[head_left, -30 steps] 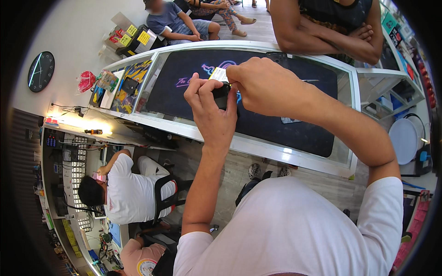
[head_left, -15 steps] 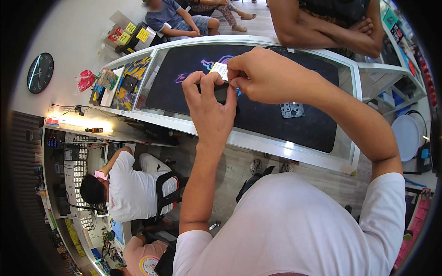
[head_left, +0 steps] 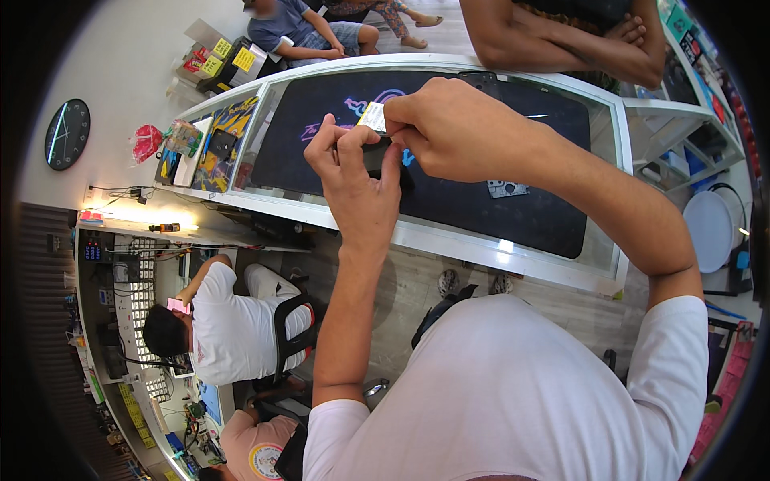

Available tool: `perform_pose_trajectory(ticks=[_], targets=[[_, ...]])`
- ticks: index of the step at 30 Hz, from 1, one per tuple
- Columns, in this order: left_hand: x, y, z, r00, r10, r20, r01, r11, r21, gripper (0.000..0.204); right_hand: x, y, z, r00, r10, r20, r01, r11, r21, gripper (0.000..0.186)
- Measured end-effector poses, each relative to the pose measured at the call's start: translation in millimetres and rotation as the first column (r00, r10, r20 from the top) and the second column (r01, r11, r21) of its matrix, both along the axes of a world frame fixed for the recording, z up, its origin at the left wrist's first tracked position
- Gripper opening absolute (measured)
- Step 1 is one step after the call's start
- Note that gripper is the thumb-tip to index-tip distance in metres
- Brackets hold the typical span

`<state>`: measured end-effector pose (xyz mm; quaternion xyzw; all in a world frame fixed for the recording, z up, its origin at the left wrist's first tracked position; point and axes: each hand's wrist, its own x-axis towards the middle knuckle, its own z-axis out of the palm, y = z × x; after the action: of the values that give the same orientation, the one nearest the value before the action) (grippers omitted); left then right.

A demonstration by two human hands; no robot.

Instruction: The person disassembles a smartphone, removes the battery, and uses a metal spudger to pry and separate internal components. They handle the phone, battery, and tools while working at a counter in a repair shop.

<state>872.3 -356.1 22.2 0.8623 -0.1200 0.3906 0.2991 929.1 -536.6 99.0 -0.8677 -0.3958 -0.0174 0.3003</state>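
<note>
Above the dark mat [head_left: 321,104], my left hand [head_left: 357,172] is closed with thumb and fingers around a small flat piece with a white-and-yellow label [head_left: 372,117]. It looks like a phone battery, but its lower part is hidden by my fingers. Against its near edge my right hand [head_left: 449,132] is closed in a pinch, fingertips meeting those of the left. What exactly the right fingertips grip is hidden. On the mat, partly behind my right forearm, lies a grey phone part with round holes [head_left: 507,189].
A white-framed glass counter [head_left: 321,210] carries the mat. A dark phone-like object [head_left: 479,78] lies at its far edge. A person with crossed arms [head_left: 561,44] stands opposite; another sits beyond [head_left: 301,32]. To the left, a person in white [head_left: 249,321] sits at a workbench.
Both hands and the labelled piece have shifted slightly left in view, still together. The left fingers have spread a little. The grey phone part is now more covered by my right forearm.
</note>
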Motion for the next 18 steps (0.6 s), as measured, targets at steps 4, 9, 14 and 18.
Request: perform_pose_trajectory(ticks=[4, 9, 14, 18], targets=[[-0.5, 0.5, -0.6, 1.0, -0.009, 0.003, 0.009, 1.0, -0.01, 0.041, -0.3, 1.2, -1.8, 1.0, -0.012, 0.013, 0.012, 1.0, 0.008, 0.014], [2.2, 1.3, -0.8, 0.996, -0.045, 0.074, 0.046, 0.999, -0.009, 0.039, -2.7, 2.2, 0.3, 0.999, -0.032, -0.011, 0.032, 0.999, 0.003, 0.016], [2.6, 3.2, -3.7, 0.994, -0.054, 0.099, 0.052, 0.998, 0.026, 0.037, -6.9, 2.4, -0.6, 0.999, -0.032, -0.014, 0.032, 0.999, 0.03, 0.013], [0.2, 4.4, -5.6, 0.994, -0.047, 0.096, 0.047, 0.999, 0.002, 0.037, -7.0, 2.7, 3.3, 0.997, -0.034, -0.065, 0.033, 0.999, -0.017, 0.019]])
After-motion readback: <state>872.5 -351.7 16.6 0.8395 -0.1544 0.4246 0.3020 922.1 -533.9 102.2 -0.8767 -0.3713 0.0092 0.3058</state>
